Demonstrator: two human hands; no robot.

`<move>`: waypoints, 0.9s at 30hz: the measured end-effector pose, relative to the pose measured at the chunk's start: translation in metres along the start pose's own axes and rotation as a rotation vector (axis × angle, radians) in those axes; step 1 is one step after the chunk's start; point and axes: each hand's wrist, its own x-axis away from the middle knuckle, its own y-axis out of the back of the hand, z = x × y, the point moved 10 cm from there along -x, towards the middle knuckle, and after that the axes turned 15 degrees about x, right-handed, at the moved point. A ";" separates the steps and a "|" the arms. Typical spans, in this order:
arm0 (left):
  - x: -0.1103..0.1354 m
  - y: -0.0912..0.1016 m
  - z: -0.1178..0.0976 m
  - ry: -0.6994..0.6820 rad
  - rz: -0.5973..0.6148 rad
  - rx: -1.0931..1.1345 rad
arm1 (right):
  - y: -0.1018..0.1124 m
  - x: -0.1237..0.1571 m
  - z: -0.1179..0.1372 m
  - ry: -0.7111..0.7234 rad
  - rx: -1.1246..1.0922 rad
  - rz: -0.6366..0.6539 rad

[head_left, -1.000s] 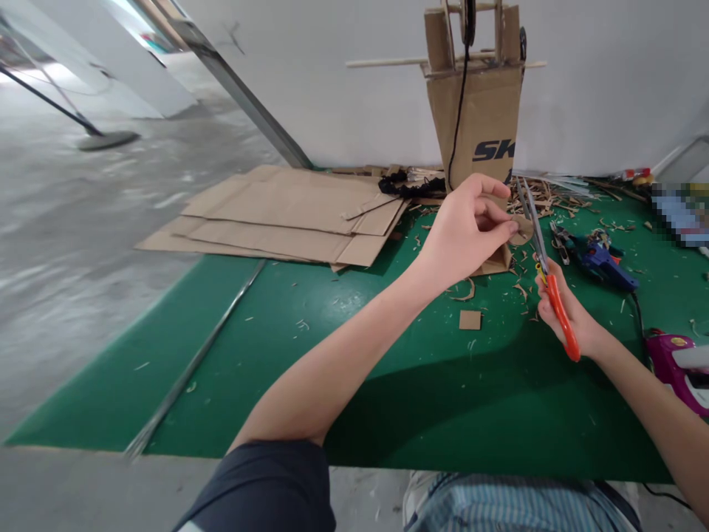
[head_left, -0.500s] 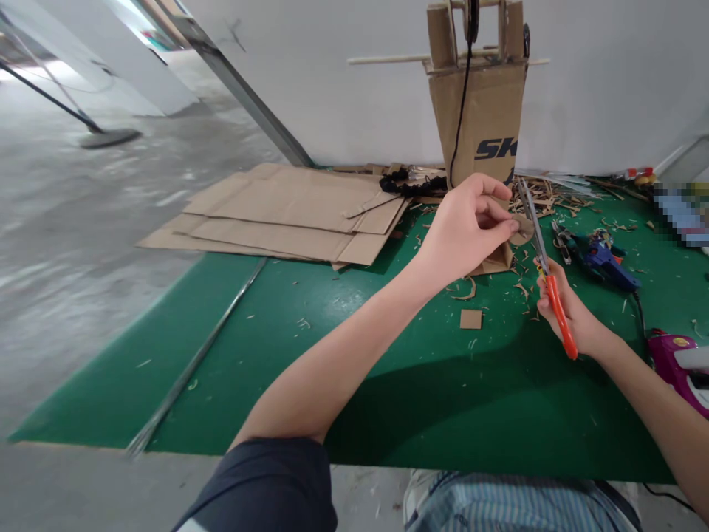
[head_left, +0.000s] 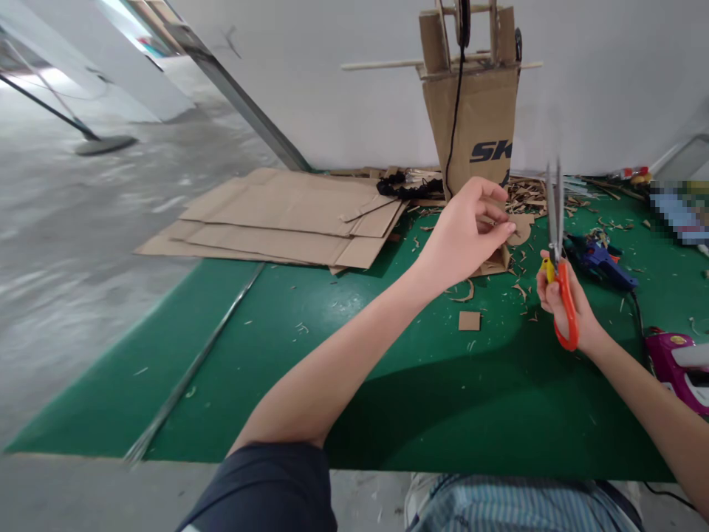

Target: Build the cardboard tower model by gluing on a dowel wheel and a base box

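Cardboard offcut (head_left: 521,232), small and rounded, is being pinched between the thumb and fingertips of the left hand (head_left: 459,236), which is holding it up above the work surface. The right hand (head_left: 551,295) is gripping orange-handled scissors (head_left: 566,303) through the loops, with the blurred steel blades pointing upward, just beside the offcut and apart from it. Brown cardboard shavings (head_left: 532,196) are lying heaped and scattered across the green mat (head_left: 388,391) around both hands, and a small square of cardboard (head_left: 469,321) is resting on the mat below them. Right of the scissors, a blue hot glue gun (head_left: 601,256) is lying on the mat, with a magenta-and-white appliance (head_left: 673,362) sitting near the mat's right side. Behind the left hand, an upright cardboard structure (head_left: 470,125) printed with "SK" is standing against a white wall (head_left: 609,81), a black cable (head_left: 455,125) running down its face. Flattened cardboard sheets (head_left: 277,218) are lying stacked at the mat's far edge, and a long metal strip (head_left: 193,362) is lying across the mat's left part.
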 end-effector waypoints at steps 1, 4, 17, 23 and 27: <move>0.000 -0.003 0.004 0.022 0.028 0.003 | 0.001 -0.001 0.000 -0.013 -0.057 -0.021; 0.001 -0.018 0.022 0.110 0.162 0.030 | -0.001 -0.005 -0.002 -0.070 -0.183 -0.035; 0.010 -0.059 0.071 0.269 0.427 0.062 | -0.004 -0.011 -0.014 -0.108 -0.184 -0.048; 0.006 -0.052 0.083 0.376 0.358 0.014 | 0.008 -0.011 -0.018 -0.069 -0.096 -0.157; 0.009 -0.060 0.086 0.357 0.430 -0.010 | 0.012 -0.009 -0.014 -0.048 -0.004 -0.196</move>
